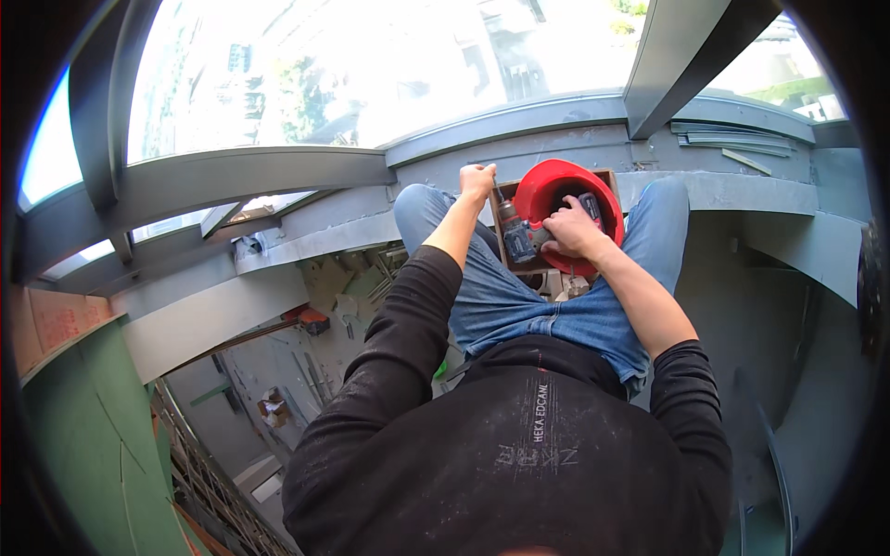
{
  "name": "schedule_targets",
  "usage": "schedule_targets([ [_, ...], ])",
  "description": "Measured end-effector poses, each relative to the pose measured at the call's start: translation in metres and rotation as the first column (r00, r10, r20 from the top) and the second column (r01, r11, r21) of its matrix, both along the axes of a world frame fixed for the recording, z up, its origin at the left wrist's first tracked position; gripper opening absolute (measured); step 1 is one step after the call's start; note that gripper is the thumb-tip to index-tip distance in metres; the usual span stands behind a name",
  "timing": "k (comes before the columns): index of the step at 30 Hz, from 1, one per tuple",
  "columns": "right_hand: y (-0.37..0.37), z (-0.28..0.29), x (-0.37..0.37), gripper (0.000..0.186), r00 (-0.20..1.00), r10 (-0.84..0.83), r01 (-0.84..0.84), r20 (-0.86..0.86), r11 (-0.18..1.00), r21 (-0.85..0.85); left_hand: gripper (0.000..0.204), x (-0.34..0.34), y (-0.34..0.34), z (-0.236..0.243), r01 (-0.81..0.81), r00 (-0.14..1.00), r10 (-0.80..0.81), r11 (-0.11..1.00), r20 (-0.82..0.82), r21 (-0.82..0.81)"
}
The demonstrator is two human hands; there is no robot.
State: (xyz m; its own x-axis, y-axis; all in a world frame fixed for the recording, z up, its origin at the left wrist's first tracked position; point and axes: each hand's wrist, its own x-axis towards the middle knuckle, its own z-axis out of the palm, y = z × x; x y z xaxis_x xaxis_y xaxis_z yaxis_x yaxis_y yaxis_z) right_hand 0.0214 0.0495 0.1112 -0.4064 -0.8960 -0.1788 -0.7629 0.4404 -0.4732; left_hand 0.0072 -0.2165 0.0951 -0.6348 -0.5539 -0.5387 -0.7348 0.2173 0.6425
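A blue-and-black power drill (520, 244) with a metal chuck lies across a shallow box (505, 188) between my knees, beside a red hard hat (551, 176). My right hand (577, 231) is wrapped round what looks like the drill's grip, over the hat's opening; the palm side is hidden. Inside the hat sits a dark block (591, 206), perhaps the drill's battery. My left hand (477, 182) is closed in a pinch just above the chuck. A thin dark piece shows at its fingertips, too small to name.
Ahead runs a grey ledge (593, 139) below bright windows, with metal strips (732, 139) at the right. A grey beam (250, 176) crosses the left. Debris lies on the floor at lower left, near an orange-and-black tool (313, 321) and green boards (93, 435).
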Motion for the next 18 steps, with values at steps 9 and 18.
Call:
schedule_targets([
  [9, -0.006, -0.002, 0.008, 0.033, 0.982, -0.161, 0.137, -0.102, 0.968, -0.208, 0.029, -0.018, -0.005, 0.005, 0.01, 0.99, -0.007, 1.0, -0.144, 0.018],
  [18, -0.012, -0.004, 0.013, 0.035, 0.966, -0.243, 0.217, -0.093, 0.95, -0.225, 0.029, -0.026, 0.009, 0.009, -0.052, 0.99, 0.056, 0.998, -0.131, 0.033],
])
